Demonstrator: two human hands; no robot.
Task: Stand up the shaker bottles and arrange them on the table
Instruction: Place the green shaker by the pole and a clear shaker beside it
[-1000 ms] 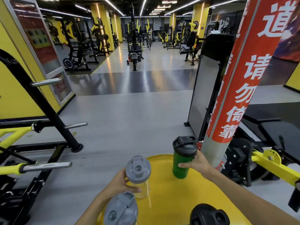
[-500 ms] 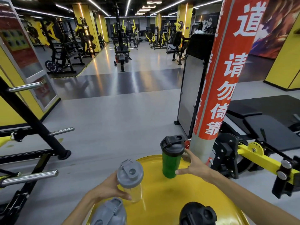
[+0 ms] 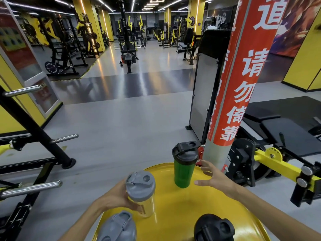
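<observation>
A green shaker bottle (image 3: 183, 171) with a black lid stands upright at the far edge of the round yellow table (image 3: 182, 211). My right hand (image 3: 212, 178) hovers just right of it, fingers spread, not touching. My left hand (image 3: 118, 197) grips a clear shaker bottle (image 3: 141, 193) with a grey lid, upright on the table's left side. Two more bottles stand at the near edge: a grey-lidded one (image 3: 118, 226) and a black-lidded one (image 3: 214, 227), only their tops in view.
A red and grey pillar (image 3: 238, 87) with white characters rises right behind the table. A black and yellow weight bench (image 3: 271, 153) stands to the right, a black plate rack (image 3: 34, 136) with chrome pegs to the left. Grey gym floor stretches ahead.
My right hand has let go of the green bottle and drawn back with fingers spread. My left hand keeps its hold on the clear bottle.
</observation>
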